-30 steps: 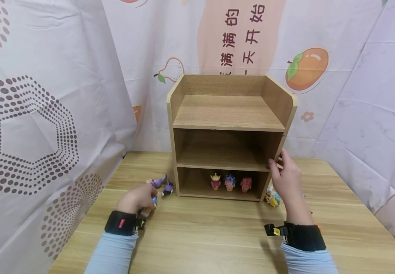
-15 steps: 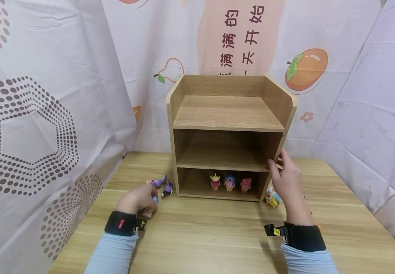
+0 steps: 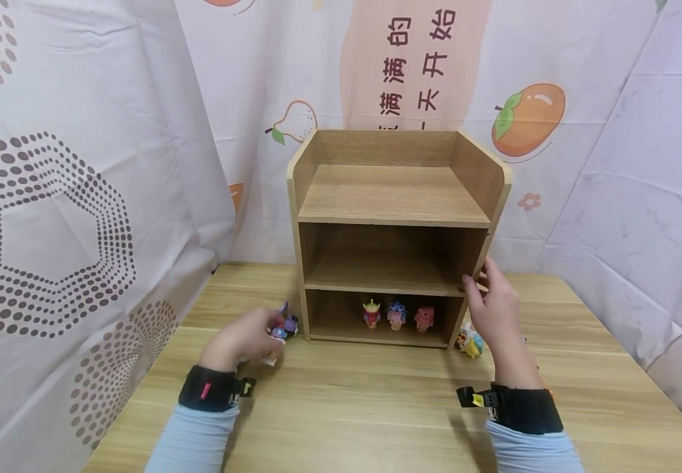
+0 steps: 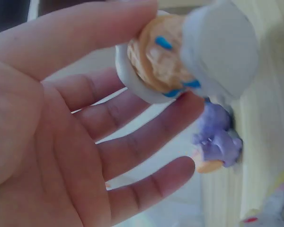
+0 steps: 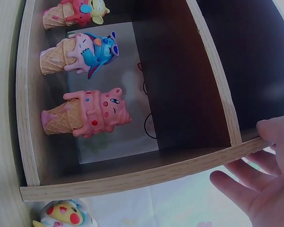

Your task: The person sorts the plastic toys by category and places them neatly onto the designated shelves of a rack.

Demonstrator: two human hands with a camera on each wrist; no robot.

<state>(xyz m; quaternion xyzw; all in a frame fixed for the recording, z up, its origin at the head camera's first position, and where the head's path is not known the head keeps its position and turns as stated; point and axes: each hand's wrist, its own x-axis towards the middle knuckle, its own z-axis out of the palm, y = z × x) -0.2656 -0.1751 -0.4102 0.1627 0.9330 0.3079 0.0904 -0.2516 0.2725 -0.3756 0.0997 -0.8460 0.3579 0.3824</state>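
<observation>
My left hand (image 3: 245, 339) pinches a small toy figurine (image 4: 163, 52) between thumb and fingers. It has a white round base, a tan textured middle and blue drips; in the head view its blue part (image 3: 278, 333) peeks past the fingers. Beyond lies a purple figurine (image 4: 217, 132), beside the shelf's left foot. My right hand (image 3: 497, 309) holds the right side panel of the wooden shelf (image 3: 394, 217), thumb on its front edge. On the bottom tier stand a red-and-green figurine (image 3: 371, 313), a blue one (image 3: 397, 315) and a pink one (image 3: 425, 319), each on a cone base.
A yellow figurine (image 5: 64, 213) sits by the shelf's right foot, partly hidden behind my right hand in the head view. Something orange (image 3: 546, 387) shows past my right wrist. A printed curtain (image 3: 246, 79) hangs behind the wooden table (image 3: 364, 407).
My left hand has shifted a little right and away from me with the figurine, now overlapping the purple figurine's spot. My right hand stays on the shelf's side panel.
</observation>
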